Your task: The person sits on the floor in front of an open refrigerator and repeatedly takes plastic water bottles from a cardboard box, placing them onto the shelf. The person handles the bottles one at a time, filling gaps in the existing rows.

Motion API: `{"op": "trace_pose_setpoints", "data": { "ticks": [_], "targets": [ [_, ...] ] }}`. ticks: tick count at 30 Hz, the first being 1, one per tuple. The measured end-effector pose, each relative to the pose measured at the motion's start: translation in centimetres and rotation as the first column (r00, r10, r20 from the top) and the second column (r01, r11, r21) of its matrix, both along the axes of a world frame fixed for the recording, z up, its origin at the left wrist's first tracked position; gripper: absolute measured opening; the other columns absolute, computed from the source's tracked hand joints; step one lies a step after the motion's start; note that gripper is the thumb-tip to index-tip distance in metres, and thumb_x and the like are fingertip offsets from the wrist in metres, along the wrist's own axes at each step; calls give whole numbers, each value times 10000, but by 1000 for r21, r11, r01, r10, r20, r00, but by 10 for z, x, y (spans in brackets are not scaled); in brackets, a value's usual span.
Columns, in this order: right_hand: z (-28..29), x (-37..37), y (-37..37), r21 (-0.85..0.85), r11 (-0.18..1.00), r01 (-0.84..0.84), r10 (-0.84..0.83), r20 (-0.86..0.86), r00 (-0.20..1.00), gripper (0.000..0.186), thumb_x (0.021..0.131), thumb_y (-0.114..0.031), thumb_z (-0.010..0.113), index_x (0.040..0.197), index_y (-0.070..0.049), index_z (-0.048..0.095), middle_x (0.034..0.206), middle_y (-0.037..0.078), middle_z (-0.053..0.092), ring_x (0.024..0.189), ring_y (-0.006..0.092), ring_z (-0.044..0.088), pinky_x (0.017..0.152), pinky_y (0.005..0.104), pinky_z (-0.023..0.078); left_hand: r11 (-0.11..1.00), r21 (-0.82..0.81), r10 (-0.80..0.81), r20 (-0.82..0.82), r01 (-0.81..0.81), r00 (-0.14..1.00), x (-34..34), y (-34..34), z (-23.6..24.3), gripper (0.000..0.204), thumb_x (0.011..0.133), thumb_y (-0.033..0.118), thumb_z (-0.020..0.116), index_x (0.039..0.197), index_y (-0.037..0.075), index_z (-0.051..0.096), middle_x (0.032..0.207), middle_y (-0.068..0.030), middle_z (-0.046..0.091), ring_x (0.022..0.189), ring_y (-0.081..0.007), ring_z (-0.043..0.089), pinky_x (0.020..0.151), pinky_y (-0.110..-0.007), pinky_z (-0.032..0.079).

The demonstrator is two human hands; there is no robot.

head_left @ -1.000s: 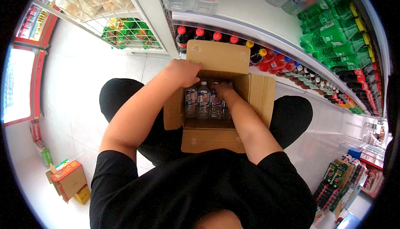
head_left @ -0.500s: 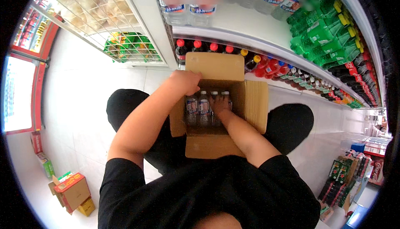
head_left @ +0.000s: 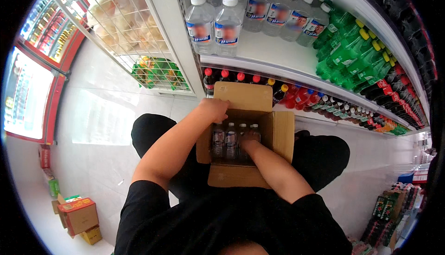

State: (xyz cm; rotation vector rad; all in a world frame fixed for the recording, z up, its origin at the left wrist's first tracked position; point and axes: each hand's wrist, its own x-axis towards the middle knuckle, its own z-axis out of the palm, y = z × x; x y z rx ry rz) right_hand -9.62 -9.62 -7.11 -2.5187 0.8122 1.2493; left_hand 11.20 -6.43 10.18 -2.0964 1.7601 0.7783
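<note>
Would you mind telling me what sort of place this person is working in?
Most likely a shop aisle: shelves hold clear water bottles, green bottles and red-capped bottles, beside a wire rack. Both hands are at an open cardboard box of small bottles.

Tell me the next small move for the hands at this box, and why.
Probably close the right hand on one small bottle and lift it out: that hand is already down among the bottles, while the left hand steadies the cardboard box at its rim.
</note>
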Motion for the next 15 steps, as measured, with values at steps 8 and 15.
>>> {"op": "trace_pose_setpoints", "data": {
  "ticks": [8,15],
  "targets": [
    [159,-18,-41,88,928,-363,325,289,901,567,943,-464,669,1415,-167,570,1360,154,615,1267,373,585,1001,566,502,986,139,-110,113,93,988,11,5,45,543,926,411,677,1384,146,552,1207,-192,699,1146,-393,663,927,-509,548],
    [231,-42,-120,-143,946,-293,321,253,913,548,913,-421,718,1370,-139,605,1292,158,632,1223,371,609,969,563,515,975,-186,-117,25,120,993,34,17,150,515,934,364,666,1381,123,579,1201,-195,692,1122,-390,664,926,-489,547]
  ]
}}
